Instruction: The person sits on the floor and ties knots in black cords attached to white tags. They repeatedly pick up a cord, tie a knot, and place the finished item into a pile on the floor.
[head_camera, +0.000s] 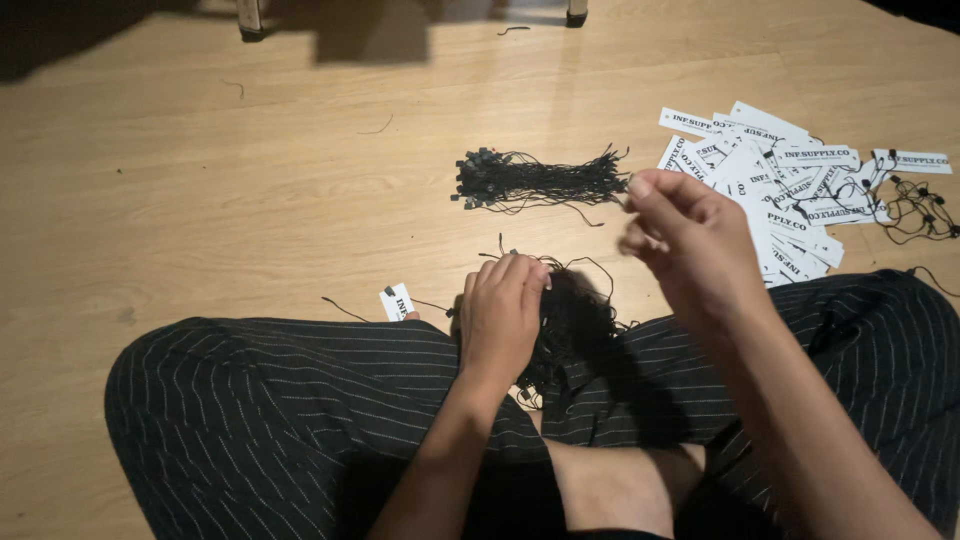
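I sit cross-legged on a wooden floor in dark striped trousers. My left hand (500, 315) rests fingers-down on a tangled clump of black tag strings (578, 315) lying between my knees. My right hand (680, 235) is raised above the floor with thumb and fingers pinched together on a thin black string, which is barely visible. A tidy bundle of black strings (535, 180) lies on the floor just beyond both hands. A single small white paper tag (397, 301) sits on the floor by my left knee.
A spread pile of white printed paper tags (775, 185), some with black strings attached, lies at the right. Loose strung loops (920, 210) trail at the far right. Two furniture legs (250, 18) stand at the top edge.
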